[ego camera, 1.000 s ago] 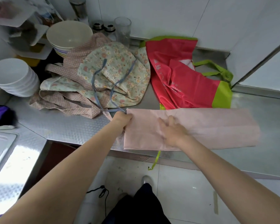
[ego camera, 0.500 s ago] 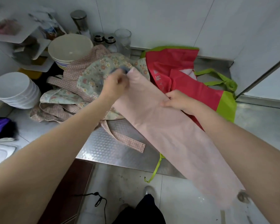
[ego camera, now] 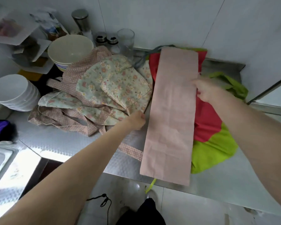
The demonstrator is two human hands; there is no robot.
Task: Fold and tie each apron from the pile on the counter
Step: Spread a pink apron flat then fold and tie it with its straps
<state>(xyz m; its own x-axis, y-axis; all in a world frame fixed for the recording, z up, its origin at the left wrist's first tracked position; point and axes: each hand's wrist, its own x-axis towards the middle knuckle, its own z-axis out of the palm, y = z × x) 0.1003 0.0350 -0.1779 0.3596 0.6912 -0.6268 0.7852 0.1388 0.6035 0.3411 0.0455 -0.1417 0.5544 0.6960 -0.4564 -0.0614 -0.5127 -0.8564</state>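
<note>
Steel counter [ego camera: 58,143] runs L to R, w/ white tiled wall [ego camera: 152,17] behind. Pink apron [ego camera: 170,114], folded into a long narrow strip, lies lengthwise front-to-back on the counter; far end up near the wall, near end hangs a bit over the front edge. It sits partly on top of a red & green apron [ego camera: 208,127], which spreads out to its R. Grey strap [ego camera: 143,59] curls out from the strip's far L corner. Floral apron pile [ego camera: 107,90], w/ pink dotted trim, heaped just L of the strip; one dotted strap [ego camera: 130,150] runs under the strip's L edge.

Right hand [ego camera: 204,90] is at the strip's R edge about a third down, thumb on top of the cloth, fingers curled at the edge, pinching it. Left hand [ego camera: 136,119] is at the strip's L edge, mid-length, fingers curled into a loose fist; can't tell if it's gripping the cloth or just touching.

Stack of white bowls [ego camera: 13,93] far L; big cream bowl [ego camera: 70,49] behind the pile. Glass [ego camera: 126,39], two small shakers [ego camera: 107,41] & a steel canister [ego camera: 81,20] along the wall.
</note>
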